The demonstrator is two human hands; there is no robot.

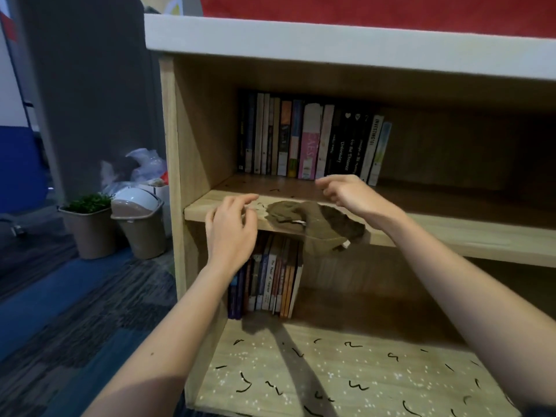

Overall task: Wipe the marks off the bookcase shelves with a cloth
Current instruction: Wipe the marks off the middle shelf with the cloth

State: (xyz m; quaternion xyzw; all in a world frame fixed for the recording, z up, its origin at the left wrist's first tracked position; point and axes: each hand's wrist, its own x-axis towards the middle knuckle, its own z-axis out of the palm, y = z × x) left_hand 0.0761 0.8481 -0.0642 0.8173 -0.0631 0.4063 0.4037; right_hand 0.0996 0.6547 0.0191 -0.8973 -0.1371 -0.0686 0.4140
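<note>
A crumpled olive-brown cloth (319, 225) lies on the front edge of the bookcase's middle shelf (451, 233), part of it hanging over the lip. My left hand (230, 228) hovers just left of the cloth with loosely curled fingers and holds nothing. Over the shelf, above and right of the cloth, my right hand (350, 195) is also empty, its fingers relaxed. Small black marks dot the middle shelf near its left front. The bottom shelf (346, 374) carries many black squiggles and white specks.
A row of books (310, 139) stands at the back of the middle shelf, another row (267, 281) below it. Left of the bookcase on the carpet stand a potted plant (88, 224) and a lidded bin (140, 224), with plastic bags behind.
</note>
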